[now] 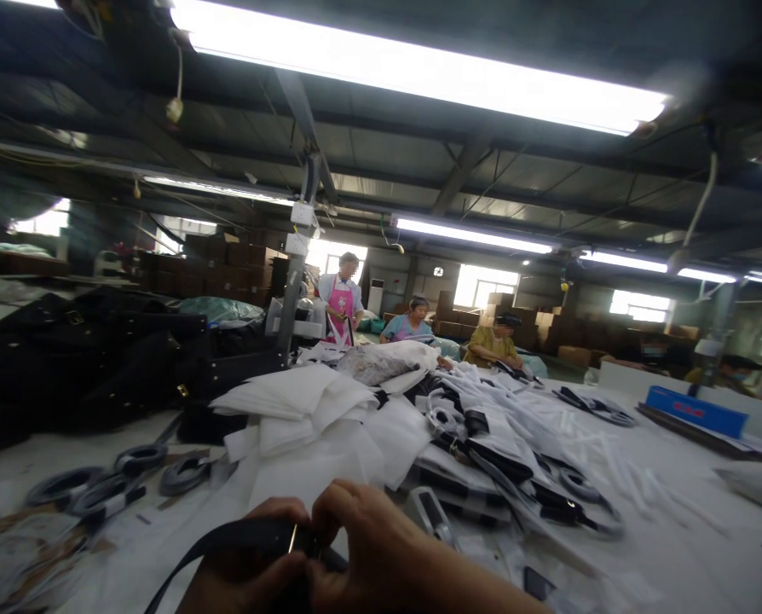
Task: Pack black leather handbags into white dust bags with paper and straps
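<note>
Both my hands meet at the bottom middle of the view, over a white worktable [688, 546]. My left hand [246, 567] is closed around a black strap [215, 546] that runs off down to the left. My right hand [381, 546] is closed too, pinching the same strap where a small metal piece [293, 537] shows between my fingertips. Just beyond my hands lies a heap of white fabric bags [310, 418] and packed black straps [509, 460].
A pile of black bags [93, 350] fills the left of the table, with coiled grey straps [106, 482] in front. A metal post [295, 281] rises mid-table. A blue box [694, 411] lies right. Three people [412, 328] work at the far end.
</note>
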`<state>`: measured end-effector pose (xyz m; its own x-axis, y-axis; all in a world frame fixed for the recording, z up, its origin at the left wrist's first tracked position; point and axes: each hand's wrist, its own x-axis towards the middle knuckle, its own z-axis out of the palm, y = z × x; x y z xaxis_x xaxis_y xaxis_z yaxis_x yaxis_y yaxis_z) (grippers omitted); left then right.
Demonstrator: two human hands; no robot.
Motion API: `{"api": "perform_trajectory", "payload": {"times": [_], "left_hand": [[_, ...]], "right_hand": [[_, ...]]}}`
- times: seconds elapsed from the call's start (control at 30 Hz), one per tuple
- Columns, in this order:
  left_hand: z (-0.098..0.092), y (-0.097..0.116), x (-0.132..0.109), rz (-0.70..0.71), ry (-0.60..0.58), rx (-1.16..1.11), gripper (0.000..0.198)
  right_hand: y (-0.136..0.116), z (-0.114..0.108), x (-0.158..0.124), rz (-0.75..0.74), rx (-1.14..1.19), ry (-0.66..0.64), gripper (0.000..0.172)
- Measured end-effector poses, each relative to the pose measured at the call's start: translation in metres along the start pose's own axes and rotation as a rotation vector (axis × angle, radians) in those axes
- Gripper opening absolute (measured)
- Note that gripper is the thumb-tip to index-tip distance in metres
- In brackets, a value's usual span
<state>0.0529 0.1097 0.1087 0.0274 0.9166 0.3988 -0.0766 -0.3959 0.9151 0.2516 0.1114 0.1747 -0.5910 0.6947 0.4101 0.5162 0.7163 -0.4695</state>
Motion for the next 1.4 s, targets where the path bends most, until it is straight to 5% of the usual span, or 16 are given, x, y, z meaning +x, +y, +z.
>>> {"api": "perform_trajectory", "payload": {"times": [0.23,0.37,0.53,0.73,0.83,1.03,1.1,1.17,1.3,1.4], "left_hand": [[0.010,-0.003,0.003,-0.155,0.128,-0.010,0.041],[0.017,0.007,0.003,-0.063,0.099,0.056,0.036],[0.020,0.010,0.003,-0.005,0.068,0.030,0.040],[0.021,0.014,0.004,-0.121,0.079,-0.008,0.042],[0.019,0.017,0.003,-0.138,0.045,0.003,0.039],[0.021,0.020,0.002,-0.095,-0.044,0.055,0.036],[0.023,0.020,0.001,-0.115,-0.032,0.060,0.037],[0.023,0.018,0.000,-0.173,-0.030,0.024,0.041],[0.022,0.009,-0.001,-0.237,-0.007,-0.135,0.049],[0.020,0.001,0.002,-0.274,0.015,-0.202,0.048]], "right_hand": [[0.002,-0.004,0.004,0.172,0.369,0.173,0.014],[-0.007,-0.020,0.010,0.145,0.264,0.097,0.043],[-0.004,-0.022,0.018,0.253,0.585,-0.019,0.038],[0.006,0.010,0.014,0.358,1.207,0.273,0.045],[0.007,0.007,0.009,0.381,1.317,0.406,0.049],[0.004,-0.031,0.009,0.499,0.646,-0.112,0.060],[0.004,-0.036,0.011,0.471,0.575,-0.157,0.059],[0.004,-0.035,0.013,0.406,0.793,-0.010,0.057],[0.005,-0.031,0.016,0.292,1.367,0.481,0.041],[0.005,-0.034,0.017,0.231,1.504,0.592,0.032]]}}
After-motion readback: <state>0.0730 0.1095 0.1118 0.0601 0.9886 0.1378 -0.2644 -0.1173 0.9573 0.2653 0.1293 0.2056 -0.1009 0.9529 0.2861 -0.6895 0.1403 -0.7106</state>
